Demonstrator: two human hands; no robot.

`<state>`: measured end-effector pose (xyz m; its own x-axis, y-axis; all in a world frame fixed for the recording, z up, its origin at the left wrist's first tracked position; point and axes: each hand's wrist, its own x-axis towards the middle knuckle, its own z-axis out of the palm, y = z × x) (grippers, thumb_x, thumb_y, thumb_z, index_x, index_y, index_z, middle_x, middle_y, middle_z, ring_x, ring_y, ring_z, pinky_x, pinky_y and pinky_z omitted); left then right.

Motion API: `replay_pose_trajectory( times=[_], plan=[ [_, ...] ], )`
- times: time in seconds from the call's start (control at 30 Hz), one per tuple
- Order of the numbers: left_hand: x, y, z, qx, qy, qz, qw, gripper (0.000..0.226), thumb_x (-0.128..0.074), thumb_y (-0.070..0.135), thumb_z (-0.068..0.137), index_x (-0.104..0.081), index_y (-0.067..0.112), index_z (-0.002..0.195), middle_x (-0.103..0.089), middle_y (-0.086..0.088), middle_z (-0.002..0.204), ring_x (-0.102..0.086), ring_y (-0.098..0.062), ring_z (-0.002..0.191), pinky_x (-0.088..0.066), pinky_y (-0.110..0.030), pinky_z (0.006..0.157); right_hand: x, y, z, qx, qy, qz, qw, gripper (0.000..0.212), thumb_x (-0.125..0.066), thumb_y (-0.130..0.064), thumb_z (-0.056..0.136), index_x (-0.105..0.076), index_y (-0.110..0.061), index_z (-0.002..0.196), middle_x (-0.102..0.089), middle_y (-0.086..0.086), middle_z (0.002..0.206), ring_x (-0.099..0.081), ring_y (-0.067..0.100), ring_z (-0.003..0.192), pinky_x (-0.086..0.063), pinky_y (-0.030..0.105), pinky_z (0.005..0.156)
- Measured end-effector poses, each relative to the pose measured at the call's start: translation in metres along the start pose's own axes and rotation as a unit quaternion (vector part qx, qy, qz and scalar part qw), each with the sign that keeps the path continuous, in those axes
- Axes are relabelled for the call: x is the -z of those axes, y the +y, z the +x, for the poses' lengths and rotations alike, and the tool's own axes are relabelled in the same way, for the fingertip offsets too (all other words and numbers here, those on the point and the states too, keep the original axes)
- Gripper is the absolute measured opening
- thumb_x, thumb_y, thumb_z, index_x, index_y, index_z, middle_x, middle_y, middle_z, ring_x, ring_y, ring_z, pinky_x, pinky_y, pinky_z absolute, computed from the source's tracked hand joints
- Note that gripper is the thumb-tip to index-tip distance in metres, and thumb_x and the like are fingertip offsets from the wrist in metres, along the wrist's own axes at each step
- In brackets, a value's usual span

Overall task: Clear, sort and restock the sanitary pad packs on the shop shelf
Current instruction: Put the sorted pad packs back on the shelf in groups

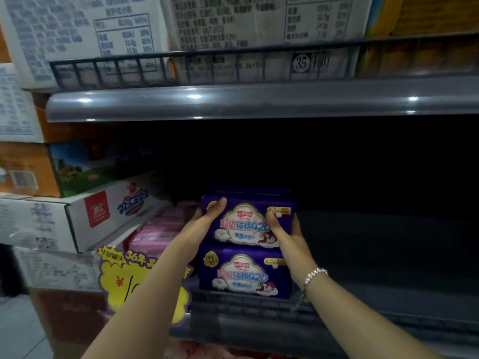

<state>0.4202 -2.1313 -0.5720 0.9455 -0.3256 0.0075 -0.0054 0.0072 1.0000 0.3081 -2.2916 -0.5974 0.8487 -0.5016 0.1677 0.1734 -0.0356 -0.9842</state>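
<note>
Upper purple pad pack, stacked squarely on a lower purple pack at the front of the dark shelf. Its long axis runs left to right. The left hand and right hand flank its two short ends, thumbs curled over the front face; each grip holds the pack, and neither hand is nearer. Pink packs lie just beside on the left. The shelf stretching away to the right appears open for restocking.
</note>
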Motion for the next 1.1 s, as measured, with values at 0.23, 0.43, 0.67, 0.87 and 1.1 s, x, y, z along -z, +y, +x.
replay_pose_trajectory(
  times=[0.23, 0.43, 0.67, 0.87, 1.1],
  plan=[
    [-0.004, -0.002, 0.007, -0.003, -0.012, -0.053, 0.999, 0.120, -0.069, 0.089, 0.035, -0.045, 0.032, 0.138, -0.048, 0.009, 0.141, -0.042, -0.018, 0.133, -0.029, -0.044, 0.114, 0.006, 0.006, 0.002, -0.032, -0.008, 0.025, 0.999, 0.040, -0.054, -0.063, 0.075, -0.040, -0.049, 0.110, -0.064, -0.011, 0.099, -0.067, 0.009, 0.084, -0.053, 0.020, 0.061],
    [-0.012, 0.008, 0.009, 0.012, 0.018, -0.098, 0.995, 0.123, -0.063, 0.093, 0.034, -0.053, 0.020, 0.133, -0.056, -0.010, 0.136, -0.052, -0.030, 0.126, -0.037, -0.049, 0.110, 0.024, 0.047, 0.070, -0.103, -0.003, 0.093, 0.990, 0.117, -0.041, -0.105, 0.039, -0.033, -0.053, 0.142, -0.024, -0.008, 0.159, -0.032, 0.026, 0.142, -0.027, 0.063, 0.111],
    [-0.005, -0.006, 0.012, -0.026, -0.011, -0.024, 0.999, 0.094, -0.078, 0.076, 0.035, -0.054, 0.035, 0.116, -0.065, 0.010, 0.113, -0.059, -0.016, 0.111, -0.042, -0.038, 0.105, 0.013, 0.019, 0.052, -0.139, -0.027, 0.146, 0.979, 0.099, -0.050, -0.091, 0.050, -0.053, -0.034, 0.131, -0.060, 0.007, 0.131, -0.062, 0.031, 0.112, -0.054, 0.046, 0.088],
    [-0.008, -0.007, 0.011, -0.062, -0.008, -0.029, 0.998, 0.056, -0.069, 0.059, 0.062, -0.055, 0.037, 0.112, -0.066, 0.006, 0.113, -0.061, -0.014, 0.104, -0.043, -0.032, 0.095, 0.018, 0.026, 0.051, -0.117, -0.050, 0.125, 0.984, 0.075, -0.038, -0.081, 0.058, -0.063, -0.031, 0.108, -0.073, 0.004, 0.095, -0.070, 0.023, 0.090, -0.055, 0.036, 0.074],
    [-0.004, -0.006, 0.013, -0.058, 0.009, -0.048, 0.997, 0.052, -0.069, 0.050, 0.069, -0.057, 0.031, 0.116, -0.068, 0.003, 0.106, -0.064, -0.016, 0.097, -0.049, -0.031, 0.083, 0.009, 0.034, 0.059, -0.096, -0.081, 0.108, 0.986, 0.097, -0.036, -0.082, 0.059, -0.037, -0.036, 0.145, -0.063, 0.000, 0.121, -0.065, 0.015, 0.099, -0.054, 0.026, 0.067]
  ],
)
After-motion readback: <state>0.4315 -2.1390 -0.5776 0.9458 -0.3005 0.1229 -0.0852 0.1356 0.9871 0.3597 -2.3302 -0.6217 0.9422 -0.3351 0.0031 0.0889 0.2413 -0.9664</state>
